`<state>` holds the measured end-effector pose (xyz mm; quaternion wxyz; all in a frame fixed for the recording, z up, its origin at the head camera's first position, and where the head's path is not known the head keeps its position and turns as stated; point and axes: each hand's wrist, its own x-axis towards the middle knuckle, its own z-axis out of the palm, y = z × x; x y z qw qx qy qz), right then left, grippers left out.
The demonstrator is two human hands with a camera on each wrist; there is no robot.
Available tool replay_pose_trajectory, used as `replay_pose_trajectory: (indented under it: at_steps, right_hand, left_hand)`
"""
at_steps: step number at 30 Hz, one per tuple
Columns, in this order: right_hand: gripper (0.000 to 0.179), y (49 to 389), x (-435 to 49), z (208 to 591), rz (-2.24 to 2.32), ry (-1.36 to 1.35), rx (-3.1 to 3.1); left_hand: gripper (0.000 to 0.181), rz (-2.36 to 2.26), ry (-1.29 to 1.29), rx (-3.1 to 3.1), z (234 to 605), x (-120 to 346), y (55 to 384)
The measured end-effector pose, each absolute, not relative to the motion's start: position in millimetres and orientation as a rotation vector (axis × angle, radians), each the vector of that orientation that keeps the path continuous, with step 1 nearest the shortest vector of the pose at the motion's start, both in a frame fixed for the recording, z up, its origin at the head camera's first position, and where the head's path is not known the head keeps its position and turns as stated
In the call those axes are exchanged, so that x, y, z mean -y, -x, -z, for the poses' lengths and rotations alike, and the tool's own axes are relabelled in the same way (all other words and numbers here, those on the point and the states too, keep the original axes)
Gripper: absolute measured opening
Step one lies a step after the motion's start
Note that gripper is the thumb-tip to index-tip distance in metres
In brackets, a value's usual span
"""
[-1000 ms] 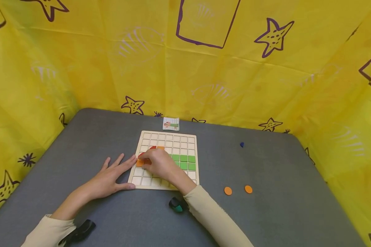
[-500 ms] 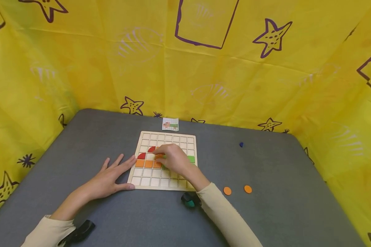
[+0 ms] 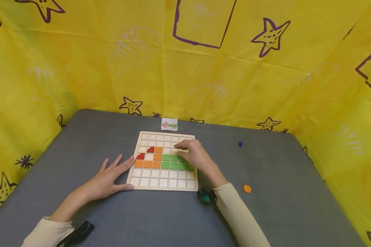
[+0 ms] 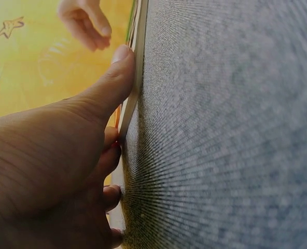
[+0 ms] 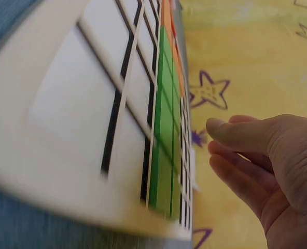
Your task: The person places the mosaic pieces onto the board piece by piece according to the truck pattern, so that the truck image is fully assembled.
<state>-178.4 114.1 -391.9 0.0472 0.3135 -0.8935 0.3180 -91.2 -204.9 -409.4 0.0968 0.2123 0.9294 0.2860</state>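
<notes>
A pale wooden grid board (image 3: pixel 164 184) lies on the table, bearing green square tiles (image 3: pixel 173 165), orange square tiles (image 3: pixel 147 164) and two red quarter-round tiles (image 3: pixel 140 156). My left hand (image 3: pixel 106 178) is spread along the board's left side, with thumb and index fingertip at its edge. Over the right part of the board hovers my right hand (image 3: pixel 197 156), covering some cells. In the right wrist view its thumb and fingers (image 5: pixel 241 171) are loosely bent, and nothing shows between them.
A small picture card (image 3: pixel 169 124) lies behind the board. To the right are an orange disc (image 3: pixel 247 189) and a small dark blue piece (image 3: pixel 240 144) on the grey table (image 3: pixel 284 164). A yellow patterned cloth (image 3: pixel 204 75) hangs behind and at the sides.
My right hand has moved right from the board's left part, uncovering the orange and red tiles. Its sleeve now hides one orange disc. The left hand stays at the board's edge.
</notes>
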Motion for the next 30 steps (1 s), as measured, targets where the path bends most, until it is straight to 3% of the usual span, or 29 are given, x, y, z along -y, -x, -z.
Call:
replay_pose_trajectory:
  at_steps: [30]
  right_hand:
    - [0.027, 196, -231, 399, -0.92, -0.687, 2.802]
  left_hand:
    - [0.099, -0.833, -0.624, -2.759, 411, 206, 90]
